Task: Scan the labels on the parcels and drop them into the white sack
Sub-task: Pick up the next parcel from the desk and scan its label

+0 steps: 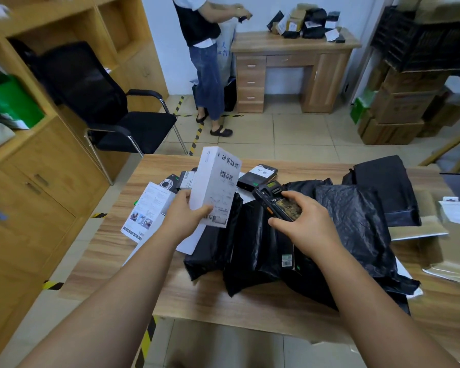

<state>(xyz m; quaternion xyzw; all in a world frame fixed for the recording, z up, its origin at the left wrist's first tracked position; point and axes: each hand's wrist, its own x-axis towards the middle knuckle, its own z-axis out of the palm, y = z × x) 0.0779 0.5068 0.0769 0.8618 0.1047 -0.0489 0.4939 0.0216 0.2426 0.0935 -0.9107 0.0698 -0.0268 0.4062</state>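
My left hand [186, 216] grips a tall white box parcel [215, 181] by its lower end and holds it tilted above the wooden table [112, 251], its barcode label facing me. My right hand [303, 221] holds a black handheld scanner [276, 201] just right of the box, its head pointing toward the label. Several black plastic mailer parcels [351, 229] lie piled under both hands. A second white box [146, 211] lies flat at the left of the pile. No white sack shows near the table.
A small black box with a white label [258, 176] lies behind the scanner. Brown envelopes [420, 227] sit at the right. A black office chair [112, 112] stands left, beside wooden cabinets [37, 181]. A person [210, 62] stands at a far desk [292, 62] stacked with parcels.
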